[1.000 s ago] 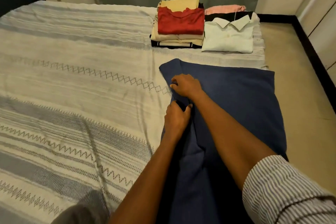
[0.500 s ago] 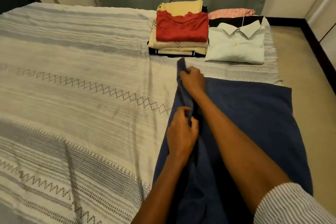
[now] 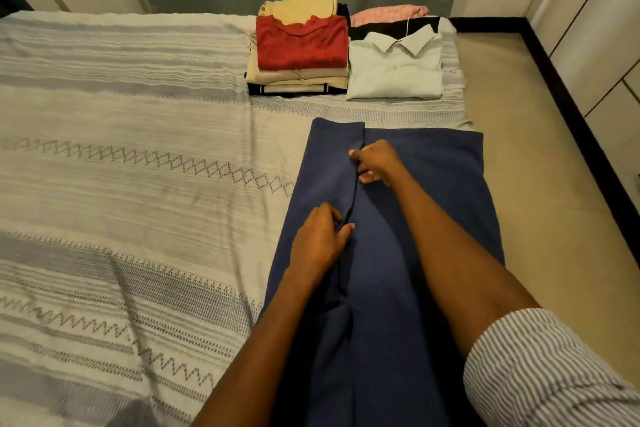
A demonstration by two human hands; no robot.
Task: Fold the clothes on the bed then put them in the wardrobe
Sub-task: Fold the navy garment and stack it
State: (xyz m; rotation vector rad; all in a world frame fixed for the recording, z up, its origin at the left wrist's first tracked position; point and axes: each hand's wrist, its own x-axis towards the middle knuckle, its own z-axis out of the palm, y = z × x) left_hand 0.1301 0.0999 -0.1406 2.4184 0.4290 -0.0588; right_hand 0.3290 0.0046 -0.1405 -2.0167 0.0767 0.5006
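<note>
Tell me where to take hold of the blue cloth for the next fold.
Probably the far hem of the blue cloth, a hand at each far corner, coming from above. It lies flat and long toward the person, its left flap already folded in, so the far end can be drawn back.

Blue garment (image 3: pixel 415 218) flat on bed's right edge, left side folded over to mid seam.

Both arms reach forward, forearms bare. Left hand (image 3: pixel 320 241) sits nearer the body, knuckles up, fingers curled, thumb tip against them: looks like a pinch grip, fingertips partly hidden. Right hand (image 3: pixel 375 161) is extended further out, fingers bent inward, index pointing left. Right arm has a striped sleeve (image 3: pixel 540 371) pushed above the elbow.
</note>
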